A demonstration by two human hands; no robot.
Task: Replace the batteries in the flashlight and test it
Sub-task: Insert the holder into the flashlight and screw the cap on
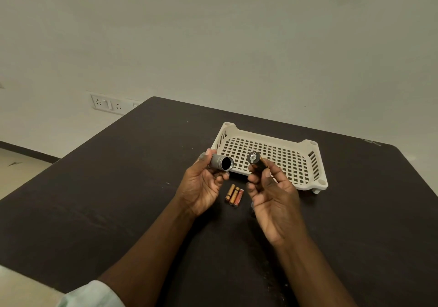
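Observation:
My left hand (203, 185) grips the grey flashlight body (220, 162), its open dark end pointing right toward the other hand. My right hand (272, 195) holds a black battery holder (256, 163) between thumb and fingers, its metal contact end facing up and left, a short gap from the flashlight's opening. Three gold and copper batteries (234, 195) lie side by side on the dark table (118, 188) just below and between both hands. A small dark part peeks out under my right palm on the table; I cannot tell what it is.
A cream perforated plastic tray (308, 164) stands behind my hands, at the table's far middle. The table's left edge runs diagonally beside a wall with a socket panel (106, 104). A pale sleeve shows at the bottom left.

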